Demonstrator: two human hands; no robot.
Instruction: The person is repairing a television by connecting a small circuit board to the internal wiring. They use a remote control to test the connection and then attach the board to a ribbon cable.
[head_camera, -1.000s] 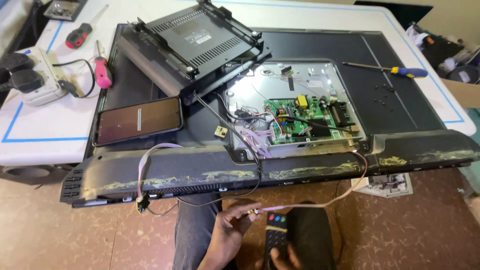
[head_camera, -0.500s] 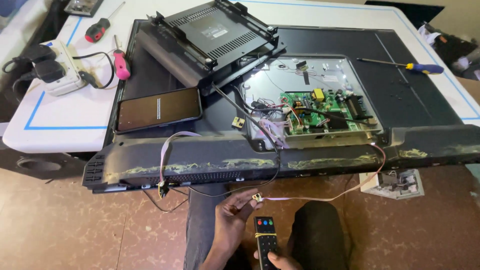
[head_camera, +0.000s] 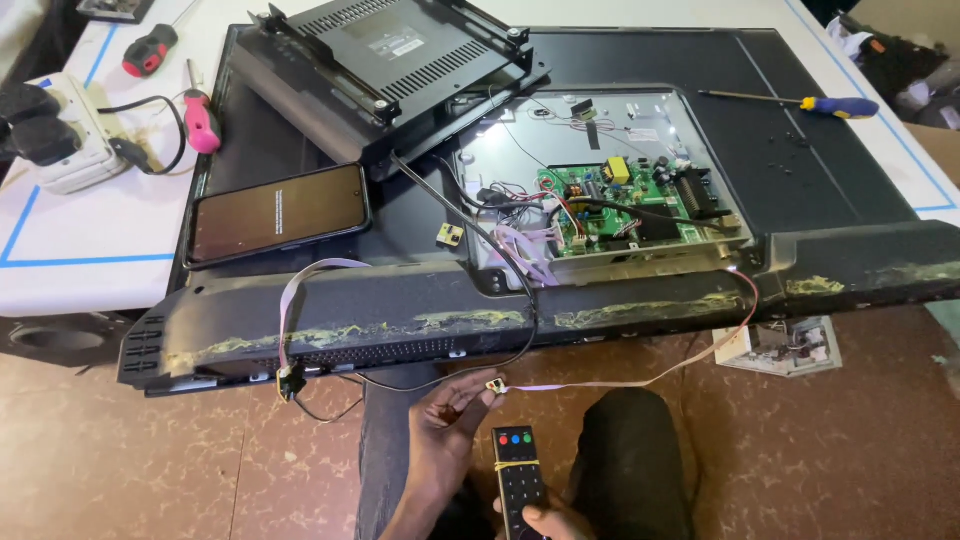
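— Two hands worked below an opened television (head_camera: 800, 160), laid face down. What were we doing?

— We judged it sensor testing. Our left hand (head_camera: 445, 430) pinched a tiny sensor board (head_camera: 494, 384) on a pink ribbon cable (head_camera: 640, 375); our right hand (head_camera: 555, 520) gripped a black remote (head_camera: 518, 475), needing aiming next.

We now see the black remote (head_camera: 520, 480) risen further into view, upright between the knees, our right hand (head_camera: 555, 520) under it. Our left hand (head_camera: 445, 430) has lifted the small sensor board (head_camera: 494, 384) slightly higher, closer to the television's edge (head_camera: 400, 335).
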